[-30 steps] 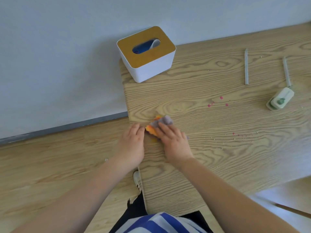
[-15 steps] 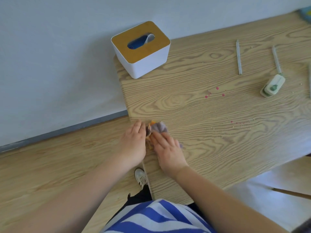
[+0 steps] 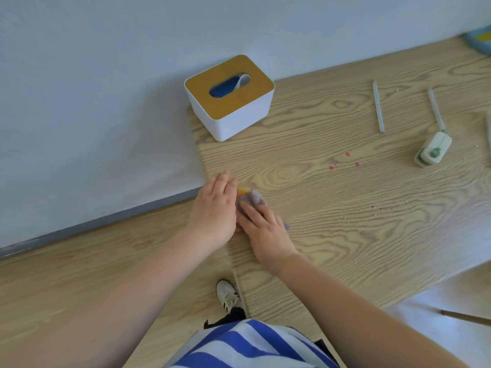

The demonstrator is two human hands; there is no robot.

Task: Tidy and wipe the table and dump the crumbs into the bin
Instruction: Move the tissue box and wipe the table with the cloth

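Pressing flat on a grey-and-orange cloth [image 3: 251,199], right hand [image 3: 261,229], fingers straight, at the left edge of the wooden table [image 3: 332,248]. Left hand [image 3: 215,208]: fingers straight and together, cupped at that same edge, touching the cloth's side. Crumbs [image 3: 345,162]: pink specks mid-table, paler bits scattered nearer the front right. Tissue box [image 3: 229,96]: white, wooden lid, at the far left corner. Two grey pens [image 3: 378,106], lying apart, far right. Small pale-green device [image 3: 433,150] just below the second pen.
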